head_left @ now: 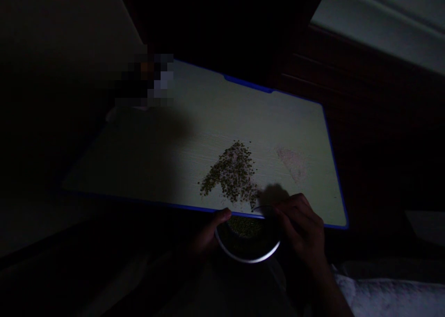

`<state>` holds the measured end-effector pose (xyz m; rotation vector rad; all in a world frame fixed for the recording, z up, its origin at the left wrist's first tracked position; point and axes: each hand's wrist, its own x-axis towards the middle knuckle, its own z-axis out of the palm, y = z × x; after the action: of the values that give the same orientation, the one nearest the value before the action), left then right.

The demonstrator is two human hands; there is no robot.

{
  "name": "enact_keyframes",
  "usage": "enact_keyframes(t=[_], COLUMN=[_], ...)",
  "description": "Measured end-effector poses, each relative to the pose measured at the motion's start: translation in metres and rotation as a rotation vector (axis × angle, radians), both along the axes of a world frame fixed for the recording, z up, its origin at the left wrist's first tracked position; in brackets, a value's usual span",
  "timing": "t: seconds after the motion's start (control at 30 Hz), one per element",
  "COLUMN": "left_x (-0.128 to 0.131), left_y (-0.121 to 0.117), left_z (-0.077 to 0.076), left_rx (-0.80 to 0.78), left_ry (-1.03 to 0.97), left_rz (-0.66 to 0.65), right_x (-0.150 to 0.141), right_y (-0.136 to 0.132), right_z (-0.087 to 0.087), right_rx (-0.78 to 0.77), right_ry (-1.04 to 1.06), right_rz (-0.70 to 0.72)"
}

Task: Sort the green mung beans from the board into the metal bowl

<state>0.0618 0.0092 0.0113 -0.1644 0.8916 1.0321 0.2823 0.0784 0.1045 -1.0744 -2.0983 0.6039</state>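
Note:
A metal bowl (255,259) with small greenish grains (246,226) in it sits just under the near edge of a pale board (215,101). My left hand (212,229) grips the bowl's left side, its thumb up at the board's edge. Fingers closed, my right hand (302,222) is at the board's near edge, over the bowl's right side. From its fingertips a thin dark curved thing (262,207) reaches toward the loose grains; its kind is too dim to tell. A patch of dark green grains (232,173) lies spread on the board.
A smaller patch of pale, fine bits (294,163) lies right of the green grains. Blue rim (248,83) edges the board. A blurred-out object (153,78) stands at its far left corner. White quilted cloth (392,296) lies at lower right. Surroundings are very dark.

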Motion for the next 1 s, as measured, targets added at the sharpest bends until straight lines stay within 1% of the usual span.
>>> enact_keyframes(t=[0.2,0.37,0.5,0.6,0.7,0.8,1.0], left_x=[-0.003,-0.002,-0.007,-0.013,-0.013,-0.009,-0.008], left_y=[-0.001,-0.002,-0.005,-0.010,-0.010,-0.005,0.001], left_z=[0.003,0.004,0.002,0.001,0.002,0.004,0.011], left_rx=[-0.074,-0.099,-0.117,-0.117,-0.121,-0.124,-0.080], left_ry=[0.003,0.011,0.054,0.100,0.106,0.064,0.063], left_rz=[-0.015,0.020,0.053,0.075,0.077,0.049,0.053], right_x=[-0.002,-0.005,-0.002,0.006,0.013,0.014,0.007], right_y=[-0.001,-0.004,-0.007,-0.007,-0.004,-0.002,-0.002], right_z=[0.001,-0.002,-0.005,-0.005,-0.003,-0.001,-0.001], right_rx=[-0.003,0.031,0.015,0.010,0.054,0.088,0.014], right_ry=[-0.017,-0.002,-0.003,-0.010,-0.031,-0.029,-0.038], right_rz=[0.001,-0.005,-0.062,-0.139,-0.195,-0.180,-0.085])
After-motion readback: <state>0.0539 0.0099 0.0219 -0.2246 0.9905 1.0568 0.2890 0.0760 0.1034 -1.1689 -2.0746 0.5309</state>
